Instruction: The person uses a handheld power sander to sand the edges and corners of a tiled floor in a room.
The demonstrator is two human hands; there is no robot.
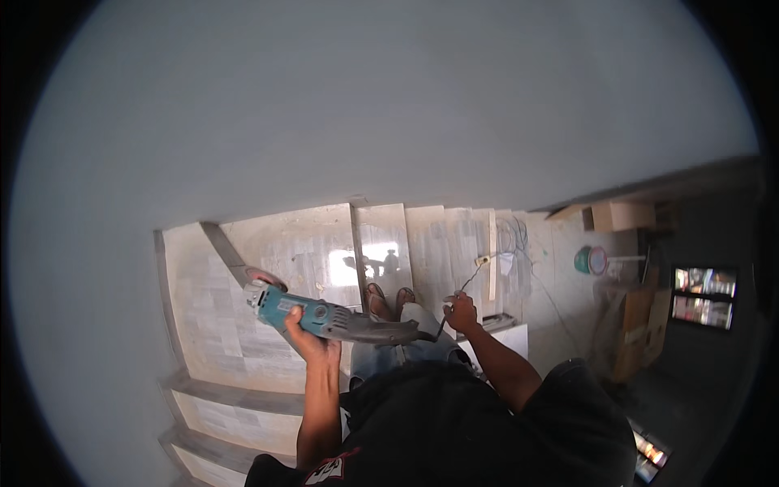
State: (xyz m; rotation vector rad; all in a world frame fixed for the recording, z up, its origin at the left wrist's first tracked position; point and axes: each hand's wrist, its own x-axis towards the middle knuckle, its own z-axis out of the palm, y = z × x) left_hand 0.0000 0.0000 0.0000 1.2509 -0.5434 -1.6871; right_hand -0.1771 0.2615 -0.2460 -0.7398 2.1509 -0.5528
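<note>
My left hand grips a teal and black angle grinder by its body, held sideways over the tiled landing. The grinder's disc points to the far left, and its dark rear handle reaches toward my waist. My right hand is closed on a twisted dark power cord, with part of it hanging below my fingers toward the grinder's rear. The cord runs up to a small yellowish socket or connector. My sandalled feet stand on the tiles below.
A grey wall borders the stairs. Grey-edged steps lie at lower left, more steps to the right. Further right are loose cables, a green bucket, cardboard boxes, brown sheets and a window.
</note>
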